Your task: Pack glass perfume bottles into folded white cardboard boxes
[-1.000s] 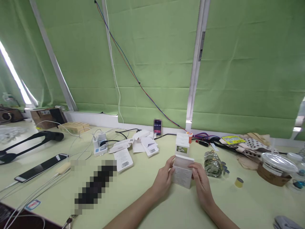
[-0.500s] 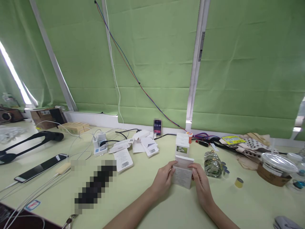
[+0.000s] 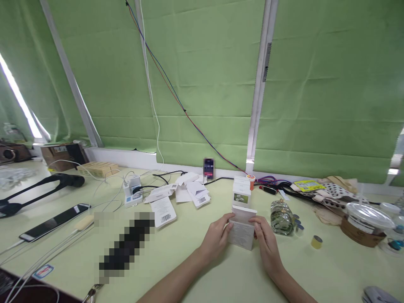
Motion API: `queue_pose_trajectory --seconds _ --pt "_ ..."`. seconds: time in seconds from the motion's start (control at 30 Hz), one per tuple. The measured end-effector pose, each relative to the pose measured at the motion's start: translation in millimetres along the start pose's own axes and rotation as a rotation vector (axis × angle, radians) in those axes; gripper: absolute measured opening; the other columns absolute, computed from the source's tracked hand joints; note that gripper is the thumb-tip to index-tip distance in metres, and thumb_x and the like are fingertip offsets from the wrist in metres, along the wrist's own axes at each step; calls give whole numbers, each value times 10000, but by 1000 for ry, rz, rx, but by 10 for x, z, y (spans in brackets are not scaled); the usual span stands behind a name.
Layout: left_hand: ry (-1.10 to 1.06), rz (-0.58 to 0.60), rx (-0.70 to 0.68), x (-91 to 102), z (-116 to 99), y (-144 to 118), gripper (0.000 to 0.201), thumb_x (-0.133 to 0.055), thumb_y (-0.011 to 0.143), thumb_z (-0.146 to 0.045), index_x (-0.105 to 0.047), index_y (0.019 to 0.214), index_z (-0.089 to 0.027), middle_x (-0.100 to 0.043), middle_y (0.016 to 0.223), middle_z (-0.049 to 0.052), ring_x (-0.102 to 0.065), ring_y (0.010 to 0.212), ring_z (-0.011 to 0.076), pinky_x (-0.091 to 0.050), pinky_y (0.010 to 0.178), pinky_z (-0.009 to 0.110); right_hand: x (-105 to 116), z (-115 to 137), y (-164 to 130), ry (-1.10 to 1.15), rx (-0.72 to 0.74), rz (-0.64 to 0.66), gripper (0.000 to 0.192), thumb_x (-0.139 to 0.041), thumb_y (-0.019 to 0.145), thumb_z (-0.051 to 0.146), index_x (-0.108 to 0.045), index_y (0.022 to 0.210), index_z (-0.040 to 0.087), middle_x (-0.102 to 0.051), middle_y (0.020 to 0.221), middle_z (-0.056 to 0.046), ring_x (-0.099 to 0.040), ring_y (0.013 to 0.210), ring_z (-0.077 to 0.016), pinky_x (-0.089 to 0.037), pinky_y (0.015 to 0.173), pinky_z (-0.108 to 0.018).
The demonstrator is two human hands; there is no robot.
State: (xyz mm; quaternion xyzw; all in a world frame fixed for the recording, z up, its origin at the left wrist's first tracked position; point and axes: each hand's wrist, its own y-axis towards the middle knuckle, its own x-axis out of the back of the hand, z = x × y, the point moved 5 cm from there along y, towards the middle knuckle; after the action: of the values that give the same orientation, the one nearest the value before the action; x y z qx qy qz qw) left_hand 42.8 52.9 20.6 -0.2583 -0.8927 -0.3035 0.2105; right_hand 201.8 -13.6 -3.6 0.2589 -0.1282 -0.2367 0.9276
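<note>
A small white cardboard box point(image 3: 241, 235) with fine print stands upright between my hands, its top flap raised at the back. My left hand point(image 3: 217, 233) grips the box's left side, fingers and thumb at the upper edge. On the opposite side, my right hand point(image 3: 267, 242) is closed on the upper right edge. Whether anything is inside the box cannot be seen. Just behind it is a row of white boxes point(image 3: 241, 193), the front one with a plant picture. Glass bottles point(image 3: 282, 219) stand to the right of my right hand, with a yellow cap point(image 3: 316, 241) farther right.
Flattened white cartons point(image 3: 163, 212) lie left of centre, near a power strip point(image 3: 132, 191). A phone point(image 3: 55, 222) and white cables are at the left. At the right are a lidded bowl point(image 3: 366, 223) and a dotted cloth point(image 3: 336, 193). An orange-capped jar point(image 3: 251, 182) stands behind the boxes.
</note>
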Motion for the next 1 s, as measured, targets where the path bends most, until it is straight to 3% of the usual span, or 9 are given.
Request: queue_pose_trajectory --seconds 1.0 --pt "60 1 -40 0 -5 0 352 -368 947 -375 -519 1219 -210 -652 1133 82 -603 1020 208 -466 900 325 -17 -39 -2 -27 18 35 261 -339 952 397 -532 1005 231 -541 963 -48 -512 873 -199 -412 698 -298"
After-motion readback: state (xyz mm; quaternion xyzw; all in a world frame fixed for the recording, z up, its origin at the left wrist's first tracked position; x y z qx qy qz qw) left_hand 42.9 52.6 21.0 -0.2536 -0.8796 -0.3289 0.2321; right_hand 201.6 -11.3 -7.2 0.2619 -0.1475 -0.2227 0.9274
